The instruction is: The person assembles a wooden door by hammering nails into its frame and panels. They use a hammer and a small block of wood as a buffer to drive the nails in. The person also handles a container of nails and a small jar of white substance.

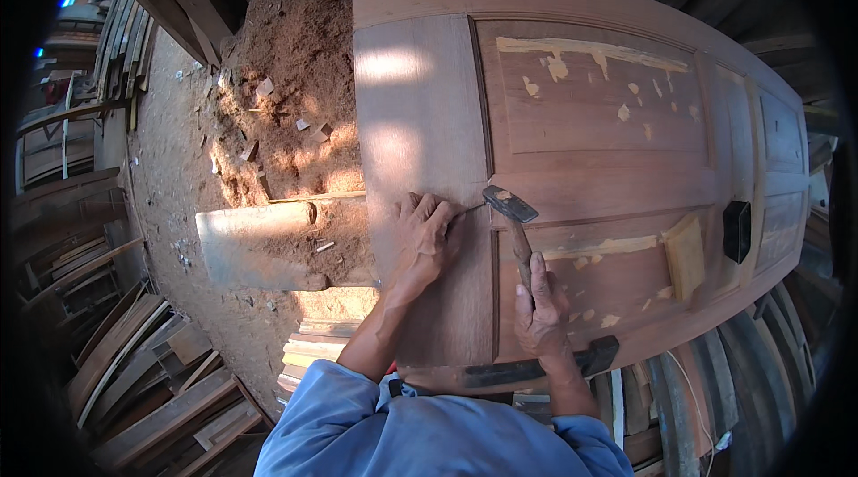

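A reddish-brown panelled wooden door (420, 298) lies flat in front of me. My left hand (420, 231) rests on its wide left plank, fingers closed around a thin dark metal rod (467, 209). The rod slants toward the joint between the plank and the panels; whether it is a nail or a punch I cannot tell. My right hand (541, 307) grips the wooden handle of a hammer (511, 205). The hammer's dark head is at the rod's far end; whether they touch is unclear. Pale filler streaks (590, 48) mark the panels.
A black block (737, 231) and a yellowish wood piece (685, 258) lie on the door's right part. Along the near edge is a long dark tool (536, 372). Sawdust (295, 84) and a plank (255, 245) lie left. Stacked boards (161, 370) stand lower left.
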Tool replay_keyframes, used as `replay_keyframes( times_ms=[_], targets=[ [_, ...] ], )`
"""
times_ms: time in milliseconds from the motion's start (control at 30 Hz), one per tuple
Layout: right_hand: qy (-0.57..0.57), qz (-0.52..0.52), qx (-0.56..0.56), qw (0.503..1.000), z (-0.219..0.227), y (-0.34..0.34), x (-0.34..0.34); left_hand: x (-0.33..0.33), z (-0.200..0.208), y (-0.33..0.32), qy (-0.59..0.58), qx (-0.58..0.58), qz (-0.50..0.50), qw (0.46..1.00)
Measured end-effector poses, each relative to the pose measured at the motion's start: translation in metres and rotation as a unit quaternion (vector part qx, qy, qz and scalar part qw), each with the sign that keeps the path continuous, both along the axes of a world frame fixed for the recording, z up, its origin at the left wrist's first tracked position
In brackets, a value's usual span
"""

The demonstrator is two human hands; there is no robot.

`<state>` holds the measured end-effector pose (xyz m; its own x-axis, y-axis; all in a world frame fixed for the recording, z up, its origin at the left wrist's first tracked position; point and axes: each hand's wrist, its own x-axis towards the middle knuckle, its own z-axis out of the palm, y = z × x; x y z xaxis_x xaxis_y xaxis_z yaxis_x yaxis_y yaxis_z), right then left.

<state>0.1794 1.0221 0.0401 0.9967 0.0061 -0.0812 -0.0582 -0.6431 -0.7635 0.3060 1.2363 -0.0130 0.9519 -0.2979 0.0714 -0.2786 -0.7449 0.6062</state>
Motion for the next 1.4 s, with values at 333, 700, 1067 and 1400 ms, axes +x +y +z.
replay_keyframes(
  times_ms=[333, 700, 1067, 1400],
  targets=[
    [-0.14, -0.017, 0.001, 0.99, 0.024, 0.016, -0.009, -0.003, -0.013, 0.0, -0.028, -0.016, 0.01, 0.999],
    [0.003, -0.031, -0.003, 1.0, 0.012, 0.012, -0.007, -0.001, -0.013, 0.001, -0.063, -0.029, 0.014, 0.997],
    [0.132, -0.199, 0.212, 0.948, 0.047, 0.015, -0.022, 0.009, -0.006, -0.006, -0.061, -0.009, 0.035, 0.997],
    [0.097, -0.353, 0.268, 0.891, -0.014, -0.021, -0.052, 0.031, -0.011, 0.033, -0.109, -0.069, 0.036, 0.991]
  ],
)
